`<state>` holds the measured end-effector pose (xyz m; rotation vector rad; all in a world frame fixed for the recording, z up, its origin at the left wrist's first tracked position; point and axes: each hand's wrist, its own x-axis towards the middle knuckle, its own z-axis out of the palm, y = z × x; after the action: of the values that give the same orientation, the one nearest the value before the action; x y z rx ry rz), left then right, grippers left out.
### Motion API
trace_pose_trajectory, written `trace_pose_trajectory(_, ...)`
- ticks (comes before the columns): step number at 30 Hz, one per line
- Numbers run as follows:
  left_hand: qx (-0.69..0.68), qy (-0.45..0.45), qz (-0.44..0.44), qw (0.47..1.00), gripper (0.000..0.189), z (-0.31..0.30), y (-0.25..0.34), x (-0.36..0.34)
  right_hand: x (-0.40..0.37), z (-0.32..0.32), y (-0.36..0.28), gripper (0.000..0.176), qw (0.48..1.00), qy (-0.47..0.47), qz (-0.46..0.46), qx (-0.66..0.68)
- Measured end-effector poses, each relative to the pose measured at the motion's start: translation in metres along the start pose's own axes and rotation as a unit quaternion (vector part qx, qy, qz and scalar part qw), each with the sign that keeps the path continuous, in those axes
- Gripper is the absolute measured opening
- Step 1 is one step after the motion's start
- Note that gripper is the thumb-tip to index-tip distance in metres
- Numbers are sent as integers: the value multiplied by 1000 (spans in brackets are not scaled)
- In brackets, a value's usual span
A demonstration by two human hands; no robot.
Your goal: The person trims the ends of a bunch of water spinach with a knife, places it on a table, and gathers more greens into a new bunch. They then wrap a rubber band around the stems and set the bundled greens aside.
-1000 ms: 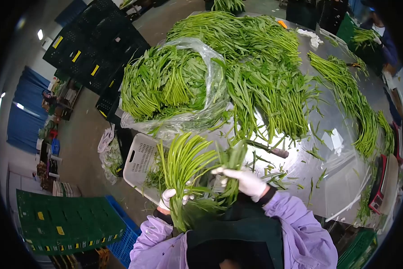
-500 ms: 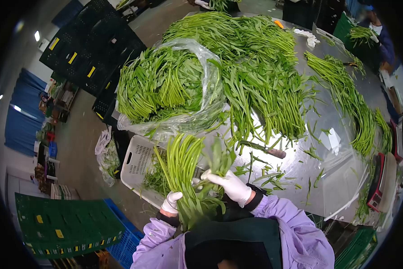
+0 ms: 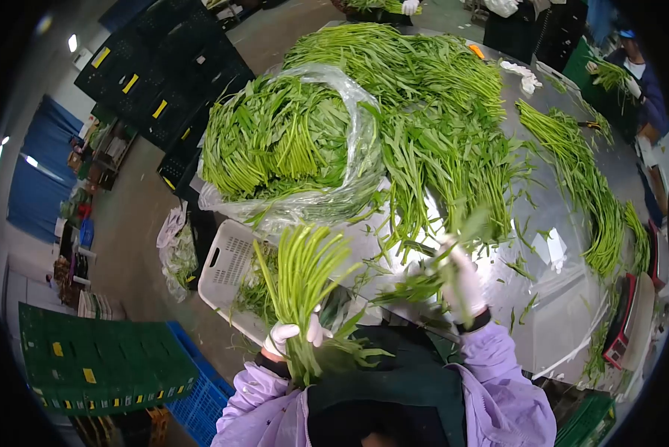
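My left hand (image 3: 293, 337), white-gloved, is wrapped around a bunch of leafy green stems (image 3: 303, 268) in front of my chest. The pale stem ends fan upward and the leaves hang below the fist. My right hand (image 3: 465, 284), also gloved and blurred by motion, is out over the table's near edge. Leafy sprigs (image 3: 418, 289) stick out from it on both sides, and its fingers are smeared. Beyond my left hand is a white crate (image 3: 221, 287) with loose greens inside. A clear plastic bag (image 3: 360, 141) packed with the same greens stands behind it.
Large heaps of greens (image 3: 454, 141) cover the back of the metal table (image 3: 513, 290), with another row of greens (image 3: 573, 179) at right. Dark crates (image 3: 163, 82) are stacked at left; a green crate (image 3: 103, 361) is lower left. A co-worker (image 3: 651, 89) holds greens at upper right.
My right hand has moved right and away from the bunch, carrying leafy sprigs with it. The left hand keeps its grip on the bunch. The view has shifted slightly.
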<state>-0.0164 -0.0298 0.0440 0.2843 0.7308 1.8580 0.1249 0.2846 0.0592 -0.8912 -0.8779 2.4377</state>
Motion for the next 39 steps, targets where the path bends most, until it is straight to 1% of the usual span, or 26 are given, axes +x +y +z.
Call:
trace_pose_trajectory(1,92,4,-30,995,48,0,5,4,11,-17,33,21,995,-81,-27,-44)
trace_pose_trajectory(2,184,7,-57,981,46,2,9,10,5,-5,32,26,985,-102,-39,-137)
trace_pose_trajectory(3,265,2,-66,962,41,10,15,19,-1,11,29,25,992,-99,-47,-58)
trace_pose_trajectory(4,306,13,-78,949,43,14,18,21,-4,20,25,24,994,-96,-52,21)
trace_pose_trajectory(6,325,42,-114,938,47,31,25,26,-6,28,15,25,992,-97,-72,27)
trace_pose_trajectory(8,345,15,-126,930,49,28,24,27,-13,40,3,25,975,-162,-108,-107)
trace_pose_trajectory(9,364,-9,-132,922,51,27,22,28,-9,43,7,24,977,-176,-80,-91)
trace_pose_trajectory(12,358,-15,-164,919,52,32,18,26,-4,42,18,22,980,-171,20,-102)
trace_pose_trajectory(16,331,-16,-155,931,49,21,12,21,3,26,50,21,983,-167,43,-62)
trace_pose_trajectory(18,370,-37,-160,915,46,17,13,22,-1,26,49,18,983,-168,16,-71)
trace_pose_trajectory(19,409,-57,-163,896,44,17,14,23,-3,28,46,17,985,-137,-47,-97)
trace_pose_trajectory(20,409,-54,-162,897,44,19,14,23,-5,31,41,17,981,-105,-110,-123)
trace_pose_trajectory(21,410,-48,-168,895,43,23,14,23,-5,34,39,17,980,-95,-143,-96)
trace_pose_trajectory(22,411,-44,-175,894,43,27,14,23,-2,36,38,17,981,-95,-142,-96)
trace_pose_trajectory(24,412,-55,-162,895,42,30,13,23,3,36,37,21,961,-148,-108,-206)
trace_pose_trajectory(26,380,-54,-146,912,42,26,12,20,3,34,43,23,966,-135,-94,-201)
trace_pose_trajectory(28,380,-36,-154,911,45,18,13,16,-1,36,37,24,926,-133,-71,-346)
trace_pose_trajectory(29,338,-39,-177,924,47,12,14,13,6,22,47,26,908,-149,-105,-378)
trace_pose_trajectory(30,295,-42,-202,933,50,9,15,11,11,17,52,26,908,-149,-102,-377)
trace_pose_trajectory(31,286,-39,-207,935,58,9,16,10,14,12,55,27,865,-172,-182,-435)
trace_pose_trajectory(32,286,-40,-209,934,58,11,18,10,15,10,56,28,811,-192,-259,-488)
trace_pose_trajectory(33,272,-42,-221,936,61,14,22,10,7,17,38,30,805,-229,-207,-506)
trace_pose_trajectory(34,258,-44,-234,936,63,18,25,10,3,22,27,30,806,-227,-207,-506)
trace_pose_trajectory(36,256,-40,-232,938,68,21,28,9,1,27,15,31,723,-311,-235,-570)
trace_pose_trajectory(37,240,-35,-242,940,69,20,29,8,4,27,14,33,714,-342,-222,-569)
trace_pose_trajectory(39,238,-35,-256,936,73,20,34,8,3,29,20,33,701,-339,-242,-579)
